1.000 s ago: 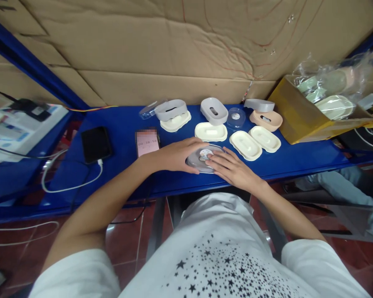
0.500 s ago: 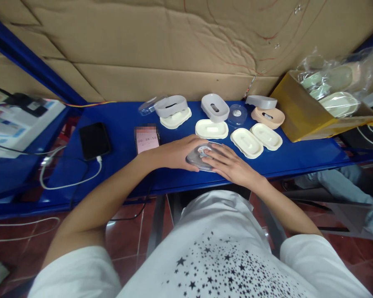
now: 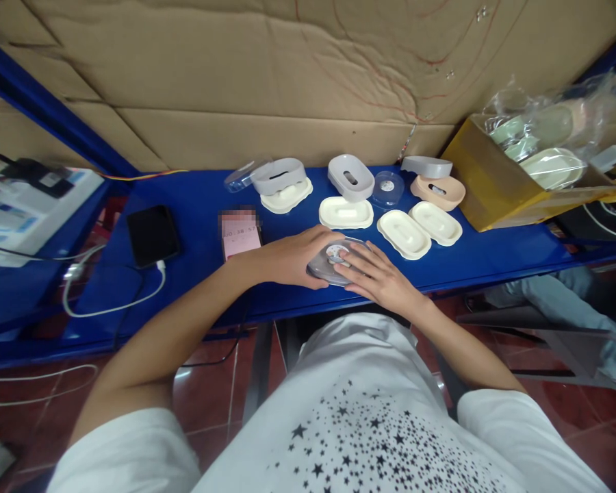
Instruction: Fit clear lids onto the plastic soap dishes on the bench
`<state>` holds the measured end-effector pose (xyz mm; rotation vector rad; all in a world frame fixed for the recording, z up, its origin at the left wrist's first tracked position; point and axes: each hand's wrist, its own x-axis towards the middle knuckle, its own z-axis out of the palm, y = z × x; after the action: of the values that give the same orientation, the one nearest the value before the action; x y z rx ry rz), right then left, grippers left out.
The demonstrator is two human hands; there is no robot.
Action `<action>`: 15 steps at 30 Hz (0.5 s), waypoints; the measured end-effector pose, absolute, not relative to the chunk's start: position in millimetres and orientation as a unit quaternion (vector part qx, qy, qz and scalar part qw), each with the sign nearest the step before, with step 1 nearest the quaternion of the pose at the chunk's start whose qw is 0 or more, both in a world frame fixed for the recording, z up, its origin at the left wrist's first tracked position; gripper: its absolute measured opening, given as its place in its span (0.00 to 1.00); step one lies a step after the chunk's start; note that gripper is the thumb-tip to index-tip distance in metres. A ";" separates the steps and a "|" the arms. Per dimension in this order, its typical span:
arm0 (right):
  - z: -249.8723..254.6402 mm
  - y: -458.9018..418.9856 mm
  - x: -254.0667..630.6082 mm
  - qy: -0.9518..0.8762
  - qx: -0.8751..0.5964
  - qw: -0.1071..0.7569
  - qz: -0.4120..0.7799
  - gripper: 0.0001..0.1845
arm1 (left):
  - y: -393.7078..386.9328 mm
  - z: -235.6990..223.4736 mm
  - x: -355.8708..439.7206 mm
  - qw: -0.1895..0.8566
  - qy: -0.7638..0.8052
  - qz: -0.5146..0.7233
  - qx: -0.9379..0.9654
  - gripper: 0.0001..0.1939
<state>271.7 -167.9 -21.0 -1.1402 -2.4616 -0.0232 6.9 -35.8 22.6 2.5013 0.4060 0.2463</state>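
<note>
At the table's front edge, an oval soap box (image 3: 322,264) with a clear lid and a round sticker sits between my two hands. My left hand (image 3: 298,257) curves around its left end, thumb and fingers closed on the sides. Across the lid and right end lies my right hand (image 3: 382,274), its fingers slightly apart and touching the top; its thumb is hard to make out. Just behind are a cream oval tray (image 3: 345,213) and, to the right, two more cream trays (image 3: 403,234).
Grey soap box bodies (image 3: 350,177), a peach one (image 3: 438,192) and clear lids (image 3: 388,187) line the back. A yellow-taped carton (image 3: 497,178) holds wrapped parts at right. A phone with a timer (image 3: 240,239), a black cabled device (image 3: 152,235) and a power strip (image 3: 66,212) are left.
The view has shifted slightly. Both hands stay on the soap box, with the right fingers shifting a little over the lid.
</note>
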 end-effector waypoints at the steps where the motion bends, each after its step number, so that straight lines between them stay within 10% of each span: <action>1: -20.7 -168.3 271.4 -0.887 -0.410 0.213 -0.008 0.41 | -36.4 22.4 7.3 0.290 0.153 0.093 0.940 0.48; 15: -24.2 -162.8 289.7 -0.872 -0.438 0.217 -0.014 0.35 | -27.0 22.9 3.7 0.230 0.190 0.069 0.952 0.48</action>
<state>289.7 -162.8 -24.2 -1.2142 -2.4149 -0.0390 3.7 -27.0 22.9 2.6196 0.5231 0.1899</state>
